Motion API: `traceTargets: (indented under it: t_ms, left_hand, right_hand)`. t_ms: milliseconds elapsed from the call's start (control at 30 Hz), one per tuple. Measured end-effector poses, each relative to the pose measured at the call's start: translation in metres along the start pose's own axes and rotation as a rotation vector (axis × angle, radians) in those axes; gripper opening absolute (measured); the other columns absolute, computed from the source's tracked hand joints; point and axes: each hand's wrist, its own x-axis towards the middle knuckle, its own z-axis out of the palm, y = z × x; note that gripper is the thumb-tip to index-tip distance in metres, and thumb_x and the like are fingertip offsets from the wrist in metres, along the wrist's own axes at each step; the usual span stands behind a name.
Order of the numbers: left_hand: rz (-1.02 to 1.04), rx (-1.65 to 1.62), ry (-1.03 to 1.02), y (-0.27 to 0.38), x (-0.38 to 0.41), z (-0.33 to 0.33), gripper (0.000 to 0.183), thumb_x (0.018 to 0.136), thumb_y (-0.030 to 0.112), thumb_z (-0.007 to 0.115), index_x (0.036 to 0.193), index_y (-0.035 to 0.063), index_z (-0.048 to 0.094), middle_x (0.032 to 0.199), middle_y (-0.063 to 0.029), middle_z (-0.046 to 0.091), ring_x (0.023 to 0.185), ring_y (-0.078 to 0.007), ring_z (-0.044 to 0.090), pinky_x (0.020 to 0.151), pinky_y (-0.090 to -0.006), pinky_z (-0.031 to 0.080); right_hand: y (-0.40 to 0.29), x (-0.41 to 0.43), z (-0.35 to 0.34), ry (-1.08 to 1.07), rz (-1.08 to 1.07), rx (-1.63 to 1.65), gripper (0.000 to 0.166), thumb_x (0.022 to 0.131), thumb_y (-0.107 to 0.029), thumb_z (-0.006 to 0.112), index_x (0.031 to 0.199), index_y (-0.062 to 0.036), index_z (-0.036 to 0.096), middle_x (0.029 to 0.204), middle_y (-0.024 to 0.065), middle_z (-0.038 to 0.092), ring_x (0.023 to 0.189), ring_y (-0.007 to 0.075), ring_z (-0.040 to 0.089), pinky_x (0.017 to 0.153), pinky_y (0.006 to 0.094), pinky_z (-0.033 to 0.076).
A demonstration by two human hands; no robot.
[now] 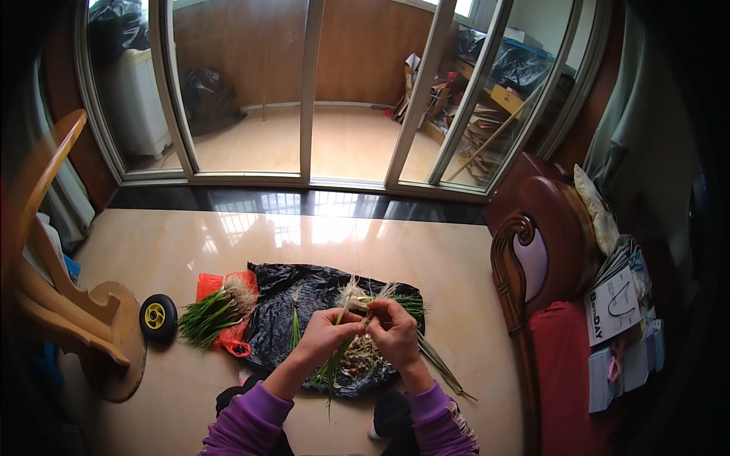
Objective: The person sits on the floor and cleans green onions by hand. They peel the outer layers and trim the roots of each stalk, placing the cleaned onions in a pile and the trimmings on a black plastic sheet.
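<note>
My left hand (pixel 324 335) pinches a thin scallion (pixel 335 365), whose green leaves hang below the fingers. Close beside it, my right hand (pixel 394 330) has thumb and forefinger closed at the same stalk; the fingertips partly hide what they grip. Under both hands a black plastic bag (pixel 274 330) is spread on the floor. On it lie a bunch of scallions (pixel 409 305) with pale roots, a few separate scallions (pixel 295 322) and a heap of trimmings (pixel 365 356). A larger scallion bunch (pixel 211 310) rests on a red plastic bag (pixel 236 342) at the left.
A black wheel with a yellow hub (pixel 158 318) stands near a wooden stand (pixel 108 342) on the left. Long dry stalks (pixel 445 365) reach past the bag's right edge. A carved wooden sofa (pixel 516 319) borders the right side. Glazed sliding doors (pixel 308 114) stand ahead.
</note>
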Motion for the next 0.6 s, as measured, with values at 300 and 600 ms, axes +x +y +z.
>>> traceTargets:
  t_ms: [300,600]
  left_hand:
    - [-0.234,-0.193,-0.039,0.002,-0.011,-0.002,0.021,0.075,0.012,0.063,0.092,0.0018,0.057,0.076,-0.0063,0.063,0.055,-0.0057,0.052,0.048,-0.016,0.037]
    - [-0.16,-0.195,-0.031,-0.015,-0.002,0.007,0.015,0.081,0.016,0.056,0.09,0.0038,0.058,0.076,-0.0044,0.064,0.045,-0.0015,0.038,0.042,-0.0144,0.03]
  right_hand:
    - [0.016,0.008,-0.05,0.118,0.009,-0.199,0.02,0.068,0.003,0.054,0.086,-0.004,0.059,0.062,0.001,0.052,0.051,0.0068,0.048,0.048,0.0208,0.04]
    - [0.035,-0.003,-0.043,-0.03,-0.139,-0.329,0.014,0.071,-0.003,0.058,0.084,-0.003,0.064,0.085,0.0099,0.058,0.056,0.0146,0.055,0.054,0.0257,0.046]
